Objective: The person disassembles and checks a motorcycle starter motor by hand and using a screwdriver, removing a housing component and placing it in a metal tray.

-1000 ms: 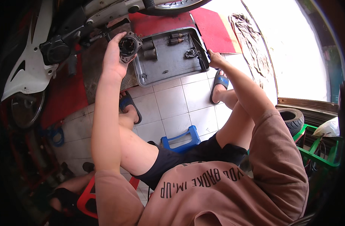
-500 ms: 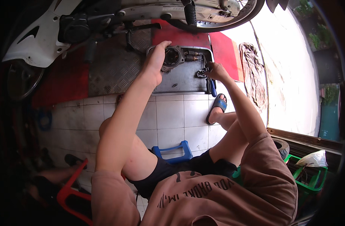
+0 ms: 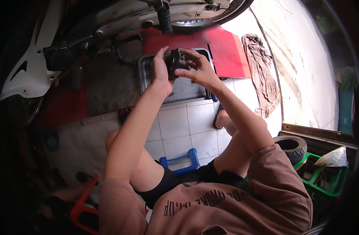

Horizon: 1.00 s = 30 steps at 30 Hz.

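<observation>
Between my two hands is a dark metal engine part (image 3: 180, 58), turned so a side with small holes shows. My left hand (image 3: 161, 73) presses along its left side, with the fingers pointing up. On the right, my right hand (image 3: 201, 71) grips it, thumb in front and fingers bent behind. The part is over a shallow metal tray (image 3: 187, 93), whose contents my hands largely hide. At the tray's right corner, a blue handle (image 3: 214, 97) sticks out.
A motorcycle (image 3: 120, 27) stands beyond the tray, its rear wheel at top. A crumpled cloth (image 3: 258, 74) lies right of the red mat (image 3: 230, 58). Near my knees is a blue stool (image 3: 183, 162). A tyre (image 3: 291, 147) and green crate (image 3: 328, 182) are at lower right.
My right hand has moved left from the tools at the tray's right side onto the engine part. The part, earlier with its round opening facing up, is now turned. My view has shifted slightly.
</observation>
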Motion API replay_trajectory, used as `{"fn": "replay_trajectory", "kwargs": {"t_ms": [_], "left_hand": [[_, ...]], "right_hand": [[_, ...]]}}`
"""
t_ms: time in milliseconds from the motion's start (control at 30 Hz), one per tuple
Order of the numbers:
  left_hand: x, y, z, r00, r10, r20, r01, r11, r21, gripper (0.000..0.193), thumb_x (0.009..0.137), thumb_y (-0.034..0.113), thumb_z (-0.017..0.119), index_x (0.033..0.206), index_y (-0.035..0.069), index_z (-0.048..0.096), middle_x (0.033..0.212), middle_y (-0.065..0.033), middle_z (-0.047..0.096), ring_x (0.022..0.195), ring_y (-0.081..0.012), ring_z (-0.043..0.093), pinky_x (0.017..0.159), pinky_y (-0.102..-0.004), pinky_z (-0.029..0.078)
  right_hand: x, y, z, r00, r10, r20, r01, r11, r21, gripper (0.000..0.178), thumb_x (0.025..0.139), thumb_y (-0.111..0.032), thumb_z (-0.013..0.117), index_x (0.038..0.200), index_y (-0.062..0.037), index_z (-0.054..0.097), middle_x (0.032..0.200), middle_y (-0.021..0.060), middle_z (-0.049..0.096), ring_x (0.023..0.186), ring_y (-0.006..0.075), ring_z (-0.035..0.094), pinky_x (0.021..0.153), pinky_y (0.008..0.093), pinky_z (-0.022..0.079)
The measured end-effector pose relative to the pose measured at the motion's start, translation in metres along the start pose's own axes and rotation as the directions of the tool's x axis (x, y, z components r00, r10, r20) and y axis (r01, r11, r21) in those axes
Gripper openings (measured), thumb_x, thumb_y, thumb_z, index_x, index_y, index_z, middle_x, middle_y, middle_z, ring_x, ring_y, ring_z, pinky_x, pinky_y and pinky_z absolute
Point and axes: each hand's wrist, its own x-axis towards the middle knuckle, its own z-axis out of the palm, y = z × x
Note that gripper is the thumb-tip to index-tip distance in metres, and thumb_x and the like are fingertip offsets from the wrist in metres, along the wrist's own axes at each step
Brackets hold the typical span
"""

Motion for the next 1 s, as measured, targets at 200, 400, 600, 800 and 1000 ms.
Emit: {"fn": "replay_trajectory", "kwargs": {"t_ms": [200,400,600,800,1000], "left_hand": [[0.018,-0.012,0.012,0.991,-0.058,-0.116,0.034,0.978,-0.204,0.042,0.090,0.047,0.046,0.101,0.009,0.059,0.096,-0.0070,0.065,0.091,-0.0223,0.064,0.082,-0.0366,0.052],[0.043,-0.031,0.005,0.979,-0.152,-0.139,0.113,0.961,-0.251,0.041,0.090,0.045,0.047,0.108,0.010,0.055,0.101,-0.0079,0.062,0.091,-0.0242,0.062,0.085,-0.0408,0.049],[0.070,-0.043,-0.031,0.940,-0.148,-0.306,0.227,0.944,0.241,0.031,0.090,0.040,0.051,0.101,0.011,0.053,0.088,-0.0062,0.058,0.079,-0.0227,0.062,0.072,-0.0372,0.046],[0.101,-0.053,-0.079,0.955,0.207,-0.212,0.023,0.662,0.749,0.029,0.084,0.034,0.060,0.094,0.007,0.061,0.079,-0.0067,0.061,0.076,-0.0227,0.063,0.068,-0.0375,0.048],[0.098,-0.084,-0.112,0.958,0.281,0.054,-0.007,-0.166,0.986,0.033,0.077,0.025,0.066,0.094,-0.003,0.064,0.096,-0.0228,0.064,0.098,-0.0380,0.060,0.088,-0.0428,0.047]], "right_hand": [[-0.006,-0.011,-0.004,0.982,-0.133,-0.133,0.101,0.969,-0.223,0.073,0.066,-0.019,0.086,0.129,-0.0016,0.054,0.113,0.0099,0.060,0.101,0.0184,0.062,0.089,0.0310,0.048],[-0.005,-0.005,-0.018,0.967,0.059,-0.247,-0.058,0.998,0.009,0.072,0.069,-0.019,0.084,0.130,0.0009,0.050,0.114,0.0159,0.064,0.097,0.0205,0.065,0.082,0.0316,0.052],[0.003,-0.019,-0.069,0.870,0.370,-0.325,-0.083,0.760,0.645,0.048,0.084,-0.019,0.071,0.124,-0.0038,0.049,0.100,0.0076,0.063,0.084,0.0173,0.065,0.068,0.0279,0.054],[0.000,-0.027,-0.109,0.715,0.496,-0.492,0.068,0.651,0.756,0.040,0.089,-0.045,0.046,0.104,-0.0079,0.052,0.087,0.0085,0.059,0.084,0.0273,0.061,0.077,0.0476,0.045],[-0.004,-0.028,-0.123,0.691,0.567,-0.448,0.132,0.511,0.850,0.038,0.092,-0.040,0.038,0.100,-0.0066,0.054,0.087,0.0105,0.059,0.077,0.0285,0.061,0.072,0.0465,0.045]]}}
